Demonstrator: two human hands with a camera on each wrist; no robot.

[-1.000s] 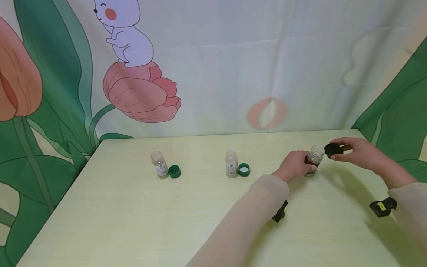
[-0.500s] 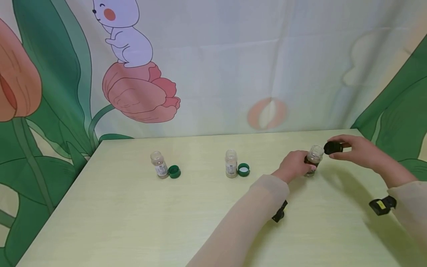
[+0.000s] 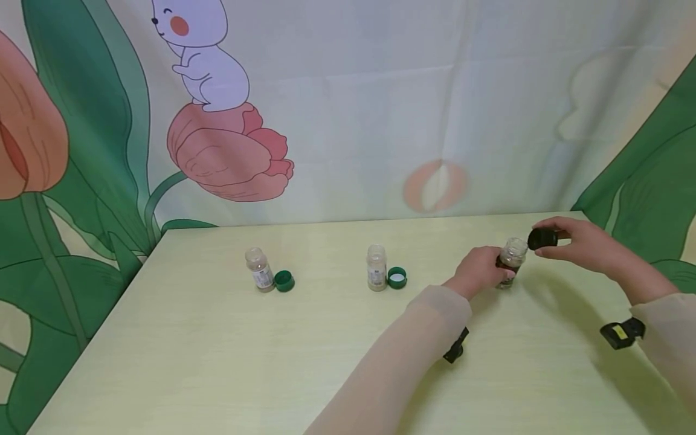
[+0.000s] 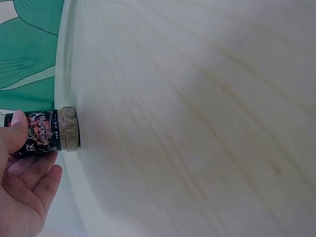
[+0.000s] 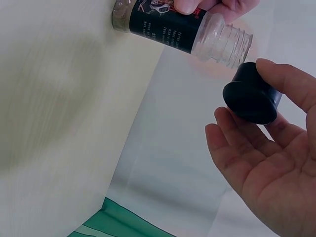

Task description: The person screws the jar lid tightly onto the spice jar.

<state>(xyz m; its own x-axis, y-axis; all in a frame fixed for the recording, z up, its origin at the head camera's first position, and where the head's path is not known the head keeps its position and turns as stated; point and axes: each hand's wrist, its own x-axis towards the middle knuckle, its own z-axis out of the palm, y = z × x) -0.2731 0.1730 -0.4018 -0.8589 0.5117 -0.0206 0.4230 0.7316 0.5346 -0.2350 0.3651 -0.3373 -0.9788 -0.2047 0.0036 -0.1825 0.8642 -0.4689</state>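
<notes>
Working over a pale table [image 3: 217, 362] with left hand [image 3: 481, 267] and right hand [image 3: 584, 246]; gripping in the left a black-labelled jar [image 3: 513, 250] at the far right; facing two pale-labelled jars [image 3: 377, 267] farther left; pinching in the right a black cap [image 3: 542, 238], just beside the first jar's open mouth; facing two green caps [image 3: 284, 281] beside the pale-labelled jars.

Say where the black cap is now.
On the right in the head view, the right hand pinches the black cap beside the dark-labelled jar in the left hand.
</notes>
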